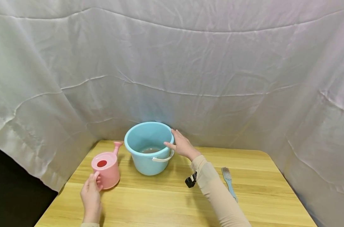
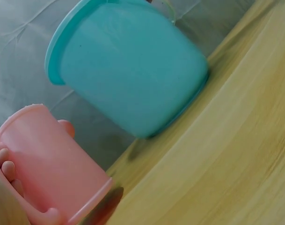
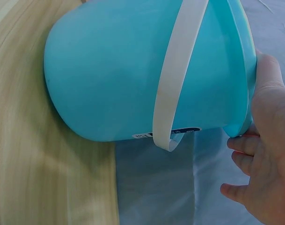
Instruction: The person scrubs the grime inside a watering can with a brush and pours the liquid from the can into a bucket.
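Observation:
My left hand (image 1: 90,193) grips the handle of a pink watering can (image 1: 109,174), fingers curled through it. The can is upright at the table's left, close over the wood, its spout pointing up toward the bucket. In the left wrist view the can (image 2: 51,164) stands before the light-blue bucket (image 2: 137,65). Upright on the table, the bucket (image 1: 149,164) has some liquid at its bottom and a white handle (image 1: 161,159) hanging down its side. My right hand (image 1: 183,145) holds the bucket's right rim, thumb at the edge and fingers outside; the right wrist view shows this hand (image 3: 271,136) there too.
A brush (image 1: 228,181) with a blue handle lies at the right of the wooden table (image 1: 160,205), beside my right forearm. Grey cloth (image 1: 189,72) hangs behind the table and at both sides.

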### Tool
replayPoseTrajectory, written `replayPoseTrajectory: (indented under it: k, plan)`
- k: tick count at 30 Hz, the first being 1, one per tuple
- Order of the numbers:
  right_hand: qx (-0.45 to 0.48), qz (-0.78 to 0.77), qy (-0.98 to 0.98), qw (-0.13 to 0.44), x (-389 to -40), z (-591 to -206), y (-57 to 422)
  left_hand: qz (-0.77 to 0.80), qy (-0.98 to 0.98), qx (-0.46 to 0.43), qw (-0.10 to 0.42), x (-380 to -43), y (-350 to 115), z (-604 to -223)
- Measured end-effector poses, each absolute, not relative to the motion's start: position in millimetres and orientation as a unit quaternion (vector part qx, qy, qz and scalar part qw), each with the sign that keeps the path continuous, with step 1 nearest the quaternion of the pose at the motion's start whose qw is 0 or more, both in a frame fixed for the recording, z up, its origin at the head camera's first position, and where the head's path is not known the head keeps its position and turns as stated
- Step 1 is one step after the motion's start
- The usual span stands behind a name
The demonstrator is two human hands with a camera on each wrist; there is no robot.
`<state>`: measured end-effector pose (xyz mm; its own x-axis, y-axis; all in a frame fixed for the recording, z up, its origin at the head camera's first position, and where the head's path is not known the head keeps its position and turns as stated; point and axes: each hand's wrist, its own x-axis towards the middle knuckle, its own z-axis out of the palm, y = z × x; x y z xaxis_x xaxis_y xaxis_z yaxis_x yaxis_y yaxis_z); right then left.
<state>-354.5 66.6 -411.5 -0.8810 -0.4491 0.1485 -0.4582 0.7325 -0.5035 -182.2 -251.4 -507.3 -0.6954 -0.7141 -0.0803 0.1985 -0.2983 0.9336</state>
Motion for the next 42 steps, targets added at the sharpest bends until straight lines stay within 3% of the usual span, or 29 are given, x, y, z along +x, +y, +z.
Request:
replayPoseTrajectory:
  k: [42]
  plan:
    - [0.243,0.28,-0.929,0.004,-353.9,-412.2,69.4,-0.772,-0.507,0.249,0.29,-174.7,-261.7,-524.4]
